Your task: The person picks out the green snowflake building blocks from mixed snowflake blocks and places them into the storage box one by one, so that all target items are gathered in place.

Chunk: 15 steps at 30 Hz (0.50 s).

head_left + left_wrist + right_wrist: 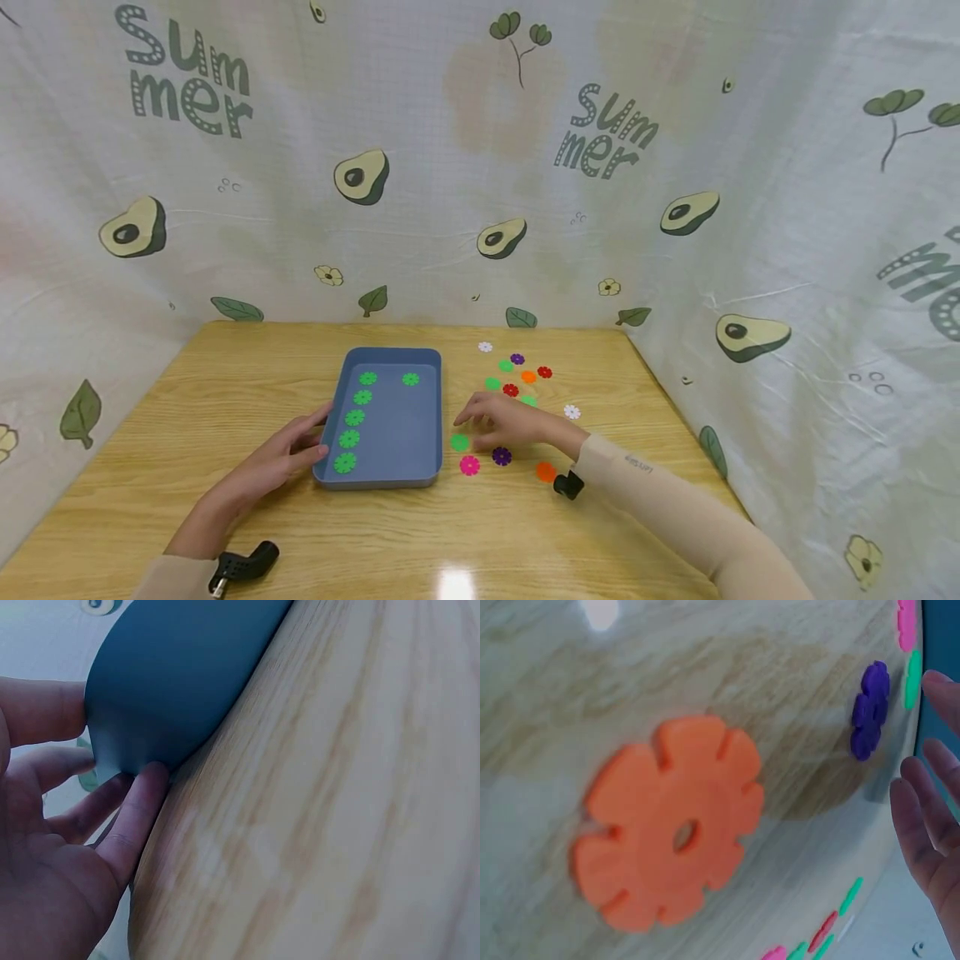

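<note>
The tray (401,433) is touched along its outer left wall by the left hand (281,454), fingers extended. Nothing is seen held by the right hand (506,418) — its fingers are loosely bent near a green flower disc (460,442), lying on the table (375,542) beside the tray. The disc is judged light, stiff — best pinched by its rim.

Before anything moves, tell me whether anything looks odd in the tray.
Only one mild oddity: in the blue-grey tray, one green flower-shaped disc lies alone, level with the far end of the left column of five. It could be starting another column. Nothing visible looks damaged.
</note>
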Motion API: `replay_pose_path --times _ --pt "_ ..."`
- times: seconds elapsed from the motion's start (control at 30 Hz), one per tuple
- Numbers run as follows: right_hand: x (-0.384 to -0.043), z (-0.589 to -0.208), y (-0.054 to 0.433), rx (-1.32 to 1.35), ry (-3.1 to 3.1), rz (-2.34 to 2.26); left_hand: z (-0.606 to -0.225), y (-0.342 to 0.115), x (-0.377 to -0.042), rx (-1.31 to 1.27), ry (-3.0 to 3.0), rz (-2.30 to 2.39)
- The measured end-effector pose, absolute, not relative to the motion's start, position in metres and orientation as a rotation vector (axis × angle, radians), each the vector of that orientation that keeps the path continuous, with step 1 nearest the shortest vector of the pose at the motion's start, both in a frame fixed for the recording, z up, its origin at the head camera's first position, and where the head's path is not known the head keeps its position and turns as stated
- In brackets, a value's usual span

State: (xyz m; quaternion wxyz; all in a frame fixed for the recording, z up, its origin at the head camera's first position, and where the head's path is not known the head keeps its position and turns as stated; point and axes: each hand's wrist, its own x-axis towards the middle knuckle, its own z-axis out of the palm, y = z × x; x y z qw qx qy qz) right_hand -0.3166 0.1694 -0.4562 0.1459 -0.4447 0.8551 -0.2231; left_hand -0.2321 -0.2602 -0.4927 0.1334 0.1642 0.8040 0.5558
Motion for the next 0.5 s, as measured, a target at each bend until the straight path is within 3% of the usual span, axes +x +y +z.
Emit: replay_pose_path --times 0.5 --pt "-0.318 -0.458 0.155 -1.325 2.404 -0.543 -0.494 -0.261 -0.233 0.469 2.34 1.6"
